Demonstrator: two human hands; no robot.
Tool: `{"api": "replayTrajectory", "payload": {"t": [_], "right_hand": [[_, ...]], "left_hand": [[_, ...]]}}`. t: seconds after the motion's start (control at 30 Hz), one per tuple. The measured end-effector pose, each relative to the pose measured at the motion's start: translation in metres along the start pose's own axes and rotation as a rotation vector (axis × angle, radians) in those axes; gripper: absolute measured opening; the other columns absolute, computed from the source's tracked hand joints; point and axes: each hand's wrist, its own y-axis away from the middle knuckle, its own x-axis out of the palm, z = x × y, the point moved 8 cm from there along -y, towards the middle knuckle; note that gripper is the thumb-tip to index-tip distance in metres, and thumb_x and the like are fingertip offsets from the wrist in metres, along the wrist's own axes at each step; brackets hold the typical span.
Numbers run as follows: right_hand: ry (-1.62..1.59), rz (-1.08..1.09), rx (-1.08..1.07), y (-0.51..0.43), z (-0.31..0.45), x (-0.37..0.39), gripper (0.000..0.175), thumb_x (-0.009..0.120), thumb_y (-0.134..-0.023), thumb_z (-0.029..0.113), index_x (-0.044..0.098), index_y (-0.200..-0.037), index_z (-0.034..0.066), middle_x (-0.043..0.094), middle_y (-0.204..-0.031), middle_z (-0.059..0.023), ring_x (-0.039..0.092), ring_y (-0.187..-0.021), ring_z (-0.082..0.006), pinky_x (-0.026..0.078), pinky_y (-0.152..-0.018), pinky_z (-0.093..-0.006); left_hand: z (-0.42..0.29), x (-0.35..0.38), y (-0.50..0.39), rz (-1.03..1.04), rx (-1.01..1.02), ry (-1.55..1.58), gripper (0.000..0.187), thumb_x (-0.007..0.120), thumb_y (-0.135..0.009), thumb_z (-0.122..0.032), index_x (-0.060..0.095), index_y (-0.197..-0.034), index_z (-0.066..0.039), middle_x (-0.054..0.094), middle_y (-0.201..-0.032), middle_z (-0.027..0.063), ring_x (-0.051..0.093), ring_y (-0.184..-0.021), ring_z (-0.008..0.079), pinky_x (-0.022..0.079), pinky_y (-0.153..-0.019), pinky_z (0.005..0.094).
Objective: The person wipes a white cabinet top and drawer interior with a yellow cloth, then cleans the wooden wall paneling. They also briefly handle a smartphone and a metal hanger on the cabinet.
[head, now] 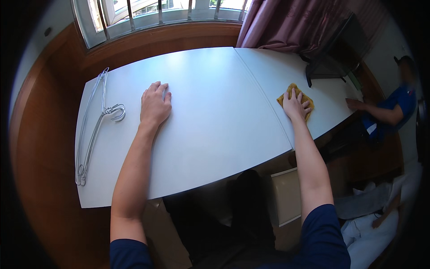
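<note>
My left hand (pixel 156 104) rests on the white tabletop (pixel 208 127), left of its middle, with nothing held and the thumb apart from the fingers. To its left lie several wire clothes hangers (pixel 100 116), bundled together near the table's left edge. Past the seam in the tabletop, on the right part, my right hand (pixel 295 102) lies spread flat on a yellow cloth (pixel 308 101), pressing it to the surface. The cloth shows around and between the fingers; its part under the palm is hidden.
A dark screen on a stand (pixel 332 53) occupies the table's far right. Another person (pixel 386 107) in a blue shirt is at the right end, a hand at the table. A pink curtain (pixel 285 27) hangs by the barred window. A beige stool or chair (pixel 287 196) is below the table edge.
</note>
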Motion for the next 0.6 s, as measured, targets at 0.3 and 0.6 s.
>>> {"api": "replayTrajectory", "payload": {"t": [0.3, 0.6], "right_hand": [[-0.059, 0.017, -1.007, 0.213, 0.242, 0.002, 0.062, 0.029, -0.100, 0.055, 0.027, -0.156, 0.0286, 0.019, -0.164, -0.0078, 0.014, -0.150, -0.0424, 0.005, -0.122, -0.0556], [-0.099, 0.047, -1.490, 0.285, 0.190, -0.008, 0.063, 0.037, -0.097, 0.060, 0.036, -0.153, 0.0308, 0.026, -0.163, -0.0051, 0.018, -0.151, -0.0329, 0.009, -0.123, -0.0487]], "left_hand": [[0.036, -0.012, -0.009, -0.248, -0.231, 0.562, 0.029, 0.044, -0.099, -0.006, 0.068, -0.116, -0.003, 0.067, -0.121, 0.0136, 0.064, -0.109, 0.0240, 0.050, -0.094, 0.0346], [0.072, -0.014, -0.015, -0.339, -0.313, 0.900, 0.026, 0.046, -0.100, -0.010, 0.069, -0.110, -0.002, 0.070, -0.112, 0.0101, 0.064, -0.105, 0.0176, 0.049, -0.094, 0.0310]]}}
